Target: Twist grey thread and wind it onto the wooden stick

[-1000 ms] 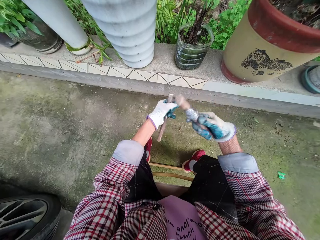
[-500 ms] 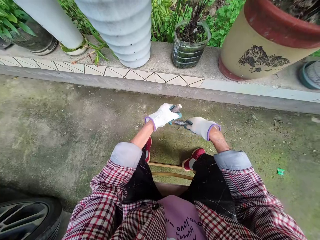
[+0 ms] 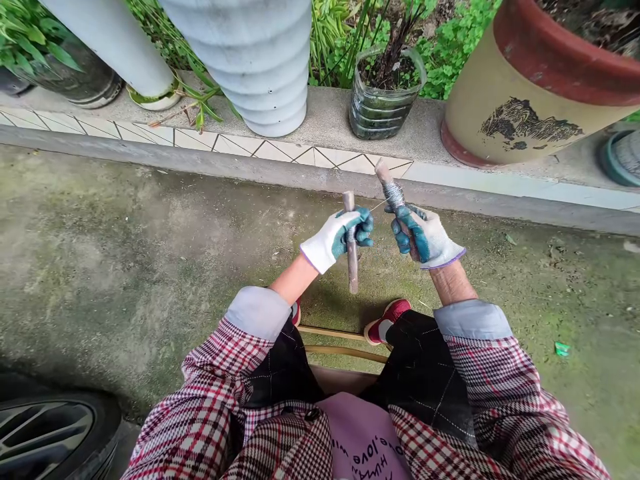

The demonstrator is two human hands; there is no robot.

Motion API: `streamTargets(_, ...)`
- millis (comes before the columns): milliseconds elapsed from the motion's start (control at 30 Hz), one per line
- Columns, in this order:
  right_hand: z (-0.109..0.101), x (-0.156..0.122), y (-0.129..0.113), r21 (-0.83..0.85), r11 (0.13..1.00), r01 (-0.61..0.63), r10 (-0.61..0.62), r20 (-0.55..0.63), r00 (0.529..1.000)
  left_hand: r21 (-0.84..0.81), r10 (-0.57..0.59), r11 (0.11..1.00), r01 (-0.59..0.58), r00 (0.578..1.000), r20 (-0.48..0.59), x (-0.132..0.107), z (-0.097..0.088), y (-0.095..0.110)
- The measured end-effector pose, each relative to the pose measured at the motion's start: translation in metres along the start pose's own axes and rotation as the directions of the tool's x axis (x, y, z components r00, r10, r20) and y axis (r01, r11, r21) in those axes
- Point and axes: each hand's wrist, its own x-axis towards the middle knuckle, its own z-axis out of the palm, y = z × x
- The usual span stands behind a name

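My left hand (image 3: pixel 339 237), in a white glove with a green-blue coated palm, is closed round a short wooden stick (image 3: pixel 353 270) held nearly upright. Some wire is wound about that stick's middle, partly under my fingers. My right hand (image 3: pixel 423 235), gloved alike, grips a second wooden stick (image 3: pixel 382 171) wrapped with a thick coil of silvery wire (image 3: pixel 393 195). This stick tilts, its upper end leaning left and away from me. A thin strand of wire (image 3: pixel 379 205) runs between the two sticks. Both are in the air over the concrete floor.
A low tiled ledge (image 3: pixel 280 151) crosses ahead, bearing a ribbed white pot (image 3: pixel 250 67), a cut plastic bottle planter (image 3: pixel 383 110) and a large beige-red pot (image 3: pixel 520 100). A car wheel (image 3: pixel 55 437) is at lower left. Green litter (image 3: pixel 562 349) lies on the concrete floor (image 3: pixel 150 233).
My hands have moved apart, the right one outward. Both sticks have swung from lying nearly sideways to pointing away from me, and the wire strand between them now shows.
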Motion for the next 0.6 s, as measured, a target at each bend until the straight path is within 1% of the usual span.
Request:
streamTargets(67, 0.000, -0.006, -0.005, 0.070, 0.997, -0.025, 0.017, 0.112, 0.994, -0.085, -0.014, 0.996, 0.009, 0.998, -0.062, 0.005, -0.004, 0.004)
streamTargets(100, 0.000, -0.009, -0.007, 0.079, 0.996, -0.041, 0.026, 0.179, 0.984, -0.097, -0.022, 0.995, 0.012, 0.995, -0.102, 0.008, -0.005, 0.004)
streamTargets(133, -0.001, -0.012, -0.008, 0.065, 0.996, -0.059, 0.041, 0.255, 0.966, -0.088, -0.026, 0.996, 0.013, 0.989, -0.146, 0.011, -0.006, 0.002)
streamTargets(167, 0.000, -0.015, -0.009, 0.026, 0.996, -0.081, 0.067, 0.341, 0.938, -0.060, -0.029, 0.998, 0.018, 0.982, -0.187, 0.013, -0.005, 0.001)
streamTargets(200, 0.000, -0.017, -0.008, -0.035, 0.994, -0.103, 0.108, 0.434, 0.894, -0.018, -0.027, 1.000, 0.023, 0.975, -0.221, 0.014, -0.004, -0.001)
streamTargets(233, 0.001, -0.018, -0.008, -0.113, 0.986, -0.120, 0.162, 0.523, 0.837, 0.036, -0.019, 0.999, 0.028, 0.971, -0.237, 0.014, -0.003, -0.002)
streamTargets(300, 0.003, -0.019, -0.005, -0.267, 0.956, -0.120, 0.271, 0.651, 0.709, 0.178, 0.002, 0.983, 0.040, 0.974, -0.225, 0.010, 0.001, -0.001)
streamTargets(333, 0.004, -0.019, -0.004, -0.324, 0.940, -0.107, 0.311, 0.686, 0.658, 0.263, 0.006, 0.964, 0.047, 0.980, -0.197, 0.007, 0.002, 0.000)
streamTargets(367, 0.005, -0.019, -0.003, -0.371, 0.924, -0.087, 0.341, 0.702, 0.625, 0.348, 0.004, 0.936, 0.057, 0.985, -0.172, 0.003, 0.003, 0.002)
streamTargets(400, 0.006, -0.019, -0.002, -0.418, 0.906, -0.061, 0.366, 0.705, 0.608, 0.425, 0.003, 0.903, 0.061, 0.989, -0.147, 0.000, 0.002, 0.004)
streamTargets(467, 0.008, -0.018, 0.002, -0.534, 0.845, 0.011, 0.420, 0.678, 0.603, 0.549, 0.008, 0.834, 0.052, 0.994, -0.106, -0.005, 0.000, 0.006)
streamTargets(500, 0.009, -0.017, 0.006, -0.613, 0.787, 0.068, 0.449, 0.645, 0.618, 0.599, 0.015, 0.800, 0.040, 0.996, -0.086, -0.006, -0.002, 0.006)
streamTargets(567, 0.012, -0.012, 0.015, -0.784, 0.591, 0.190, 0.488, 0.536, 0.689, 0.673, 0.015, 0.739, 0.026, 0.998, -0.055, -0.006, -0.005, 0.002)
streamTargets(600, 0.014, -0.008, 0.020, -0.852, 0.468, 0.237, 0.490, 0.473, 0.733, 0.696, 0.002, 0.717, 0.034, 0.999, -0.050, -0.004, -0.006, -0.001)
